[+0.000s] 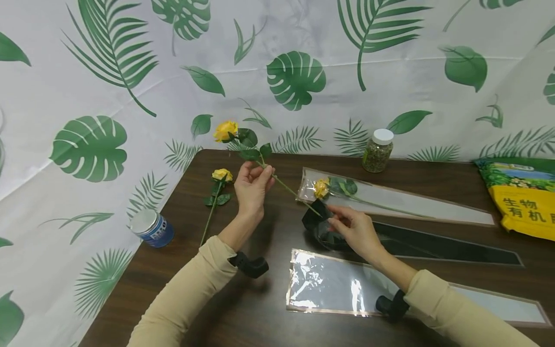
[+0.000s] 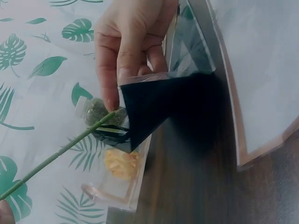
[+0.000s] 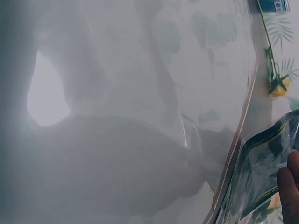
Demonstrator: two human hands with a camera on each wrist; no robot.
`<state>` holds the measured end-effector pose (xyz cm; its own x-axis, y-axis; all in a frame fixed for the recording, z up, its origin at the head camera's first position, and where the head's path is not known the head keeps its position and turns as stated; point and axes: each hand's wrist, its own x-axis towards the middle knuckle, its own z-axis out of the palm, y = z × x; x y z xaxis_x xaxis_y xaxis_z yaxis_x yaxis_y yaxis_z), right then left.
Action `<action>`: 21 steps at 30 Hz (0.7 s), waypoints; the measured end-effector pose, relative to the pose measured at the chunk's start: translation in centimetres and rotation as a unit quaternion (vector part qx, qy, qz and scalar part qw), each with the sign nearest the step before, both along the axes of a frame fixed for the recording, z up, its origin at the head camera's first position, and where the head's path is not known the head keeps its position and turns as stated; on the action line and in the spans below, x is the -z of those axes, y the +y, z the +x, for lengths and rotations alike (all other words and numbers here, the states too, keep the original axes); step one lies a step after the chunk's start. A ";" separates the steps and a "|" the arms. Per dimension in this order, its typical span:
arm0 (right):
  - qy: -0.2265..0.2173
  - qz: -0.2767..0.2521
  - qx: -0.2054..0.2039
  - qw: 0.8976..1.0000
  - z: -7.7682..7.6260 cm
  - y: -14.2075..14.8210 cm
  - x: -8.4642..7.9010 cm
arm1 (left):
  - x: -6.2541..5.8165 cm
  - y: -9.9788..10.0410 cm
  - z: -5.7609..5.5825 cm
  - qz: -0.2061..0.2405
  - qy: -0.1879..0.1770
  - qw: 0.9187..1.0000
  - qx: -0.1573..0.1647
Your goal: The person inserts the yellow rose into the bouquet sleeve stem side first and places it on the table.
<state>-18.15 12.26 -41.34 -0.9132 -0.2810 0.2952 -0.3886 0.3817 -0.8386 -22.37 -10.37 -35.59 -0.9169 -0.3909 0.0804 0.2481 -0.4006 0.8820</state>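
Note:
My left hand pinches the green stem of a yellow rose between thumb and fingers, below its leaves. The stem slants down to the right, its lower end at the mouth of a black flower sleeve with a clear face. My right hand grips the sleeve near that mouth. In the left wrist view the tip of the stem lies right beside the right hand's fingertip, at the opening. The right wrist view catches only the right fingers at the sleeve's clear film.
A second rose lies left, near a blue can. Behind the black sleeve, another rose lies on a white sleeve. A white-bordered clear sleeve lies in front. A jar and a yellow bag stand farther back.

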 end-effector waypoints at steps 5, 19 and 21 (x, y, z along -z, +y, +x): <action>0.001 0.004 0.001 1.000 0.0 -0.2 -0.2 | 0.2 0.1 0.3 -0.031 0.020 0.999 0.014; -0.024 -0.038 0.002 0.999 0.2 -1.6 -1.3 | 2.8 3.0 3.4 -0.092 0.043 0.992 0.076; -0.024 -0.039 0.004 0.999 0.2 -1.7 -1.3 | 3.1 3.4 3.7 -0.092 0.042 0.991 0.089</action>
